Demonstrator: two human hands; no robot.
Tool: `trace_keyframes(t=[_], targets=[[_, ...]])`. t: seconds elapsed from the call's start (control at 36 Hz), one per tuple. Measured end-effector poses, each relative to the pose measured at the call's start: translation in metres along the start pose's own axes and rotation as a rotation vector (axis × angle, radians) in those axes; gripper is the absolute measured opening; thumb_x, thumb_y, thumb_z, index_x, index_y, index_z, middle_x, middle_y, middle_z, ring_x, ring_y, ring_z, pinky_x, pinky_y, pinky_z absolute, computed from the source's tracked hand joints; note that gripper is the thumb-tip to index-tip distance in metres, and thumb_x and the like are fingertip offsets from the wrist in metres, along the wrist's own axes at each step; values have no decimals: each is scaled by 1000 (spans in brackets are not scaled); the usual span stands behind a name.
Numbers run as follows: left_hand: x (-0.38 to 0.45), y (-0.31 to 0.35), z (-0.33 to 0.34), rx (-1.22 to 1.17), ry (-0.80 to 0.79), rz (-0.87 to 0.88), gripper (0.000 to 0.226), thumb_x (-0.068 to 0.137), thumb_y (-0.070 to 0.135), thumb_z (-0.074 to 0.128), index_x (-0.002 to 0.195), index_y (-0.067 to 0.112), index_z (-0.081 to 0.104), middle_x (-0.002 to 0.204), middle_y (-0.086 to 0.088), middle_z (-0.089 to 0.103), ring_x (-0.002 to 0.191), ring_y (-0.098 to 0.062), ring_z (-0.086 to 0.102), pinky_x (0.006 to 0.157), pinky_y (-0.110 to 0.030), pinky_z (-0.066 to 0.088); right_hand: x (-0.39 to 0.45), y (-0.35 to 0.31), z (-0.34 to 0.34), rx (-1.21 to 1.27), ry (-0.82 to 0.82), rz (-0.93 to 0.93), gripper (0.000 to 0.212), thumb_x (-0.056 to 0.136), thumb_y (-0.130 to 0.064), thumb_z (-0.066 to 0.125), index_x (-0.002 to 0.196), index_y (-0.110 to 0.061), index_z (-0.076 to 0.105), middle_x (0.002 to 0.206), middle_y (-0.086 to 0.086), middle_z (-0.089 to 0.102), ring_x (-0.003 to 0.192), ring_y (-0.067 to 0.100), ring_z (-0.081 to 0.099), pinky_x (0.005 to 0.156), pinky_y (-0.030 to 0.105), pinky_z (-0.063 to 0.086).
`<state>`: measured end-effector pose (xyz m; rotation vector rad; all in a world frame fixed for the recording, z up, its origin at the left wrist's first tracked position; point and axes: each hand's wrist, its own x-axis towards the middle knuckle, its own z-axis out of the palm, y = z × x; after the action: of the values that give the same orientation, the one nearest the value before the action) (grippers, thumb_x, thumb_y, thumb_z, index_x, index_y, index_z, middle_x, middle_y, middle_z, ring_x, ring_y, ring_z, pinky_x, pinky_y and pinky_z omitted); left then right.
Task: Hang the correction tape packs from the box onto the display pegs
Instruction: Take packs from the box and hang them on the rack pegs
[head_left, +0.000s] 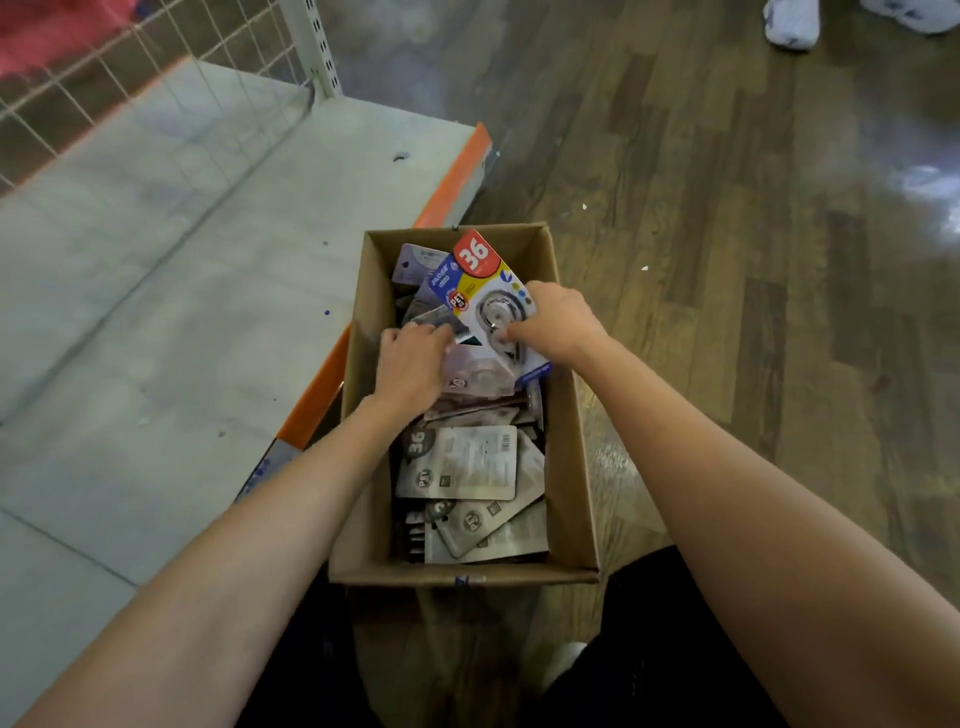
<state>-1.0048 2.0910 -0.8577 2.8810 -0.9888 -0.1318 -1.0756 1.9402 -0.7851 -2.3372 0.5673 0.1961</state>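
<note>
Our right fingers (511, 332) are pinched narrow on the lower edge of one correction tape pack (483, 291), thumb across its clear blister, so the card stands tilted with its red "36" corner raised toward the far end of the cardboard box (569, 431). Holding it by the bottom leaves the top of the card free, which we judge suits slipping it onto a peg later; no pegs are in view. Our left hand (410, 364) is curled knuckles-up into the heap; its fingertips are hidden, so we cannot tell whether they grip anything, though they seem to be working another pack loose. The remaining packs (457, 462) lie jumbled, mostly face-down, filling the box. The box stands on the wooden floor (753, 260) against the orange-edged base shelf (156, 312), close to the wire grid panel (104, 78).
</note>
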Motion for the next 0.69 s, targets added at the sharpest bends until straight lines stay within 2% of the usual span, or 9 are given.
trace_keyframes(t=[0.08,0.17,0.22,0.31,0.44,0.5,0.58,0.64,0.69], targets=[[4,-11,-28,-21,38,19,30,92,15,47,120,19,58,121,-5,60,116,-28,45,92,-36,27,0,-1,-3,92,-40,11,31,81,-25,74,106,-10,63,105,5,65,97,22,60,83,34,49],[6,-20,-51,-32,44,20,24,96,23,46,113,19,63,121,-1,62,120,-25,41,98,-38,23,0,0,-2,375,-94,26,23,80,-17,74,102,-16,67,110,6,70,100,22,65,94,39,51],[6,-25,-60,-64,60,28,22,96,22,46,107,17,64,116,1,63,119,-22,40,99,-37,19,0,0,0,581,-141,13,27,82,-7,70,108,-11,66,110,7,70,96,21,67,92,36,53],[4,-30,-71,-192,117,26,19,95,15,48,99,16,66,97,6,60,115,-19,41,93,-31,16,-2,-1,1,805,-217,-9,27,86,-2,64,112,-8,64,98,2,73,84,16,70,81,27,57],[4,-33,-78,-336,103,-7,16,94,13,50,95,13,66,80,12,48,113,-20,41,92,-32,21,-5,1,9,954,-288,-40,23,89,-3,60,110,-13,64,109,6,72,99,24,69,89,36,55],[4,-33,-76,-350,156,-66,15,91,16,54,100,14,66,90,5,52,116,-23,39,91,-32,26,-6,-1,11,962,-245,-50,23,89,-3,60,110,-12,64,105,4,73,97,23,69,89,36,55],[4,-33,-67,-442,315,-264,28,87,15,56,116,13,59,121,-9,50,123,-28,36,95,-33,31,-4,-3,12,964,-110,-14,26,89,-4,62,115,-9,63,110,9,71,102,26,68,95,42,52],[4,-33,-61,-495,361,-387,38,87,18,58,123,8,50,129,-15,45,125,-32,35,98,-33,30,-2,-3,13,1045,-6,22,24,89,-2,61,113,-8,62,108,10,70,99,27,67,96,44,51],[2,-30,-55,-593,334,-483,51,88,23,63,130,2,42,133,-18,42,127,-32,34,102,-34,29,0,-3,11,1189,81,53,23,90,0,58,111,-7,60,104,10,69,91,24,68,94,42,52]])
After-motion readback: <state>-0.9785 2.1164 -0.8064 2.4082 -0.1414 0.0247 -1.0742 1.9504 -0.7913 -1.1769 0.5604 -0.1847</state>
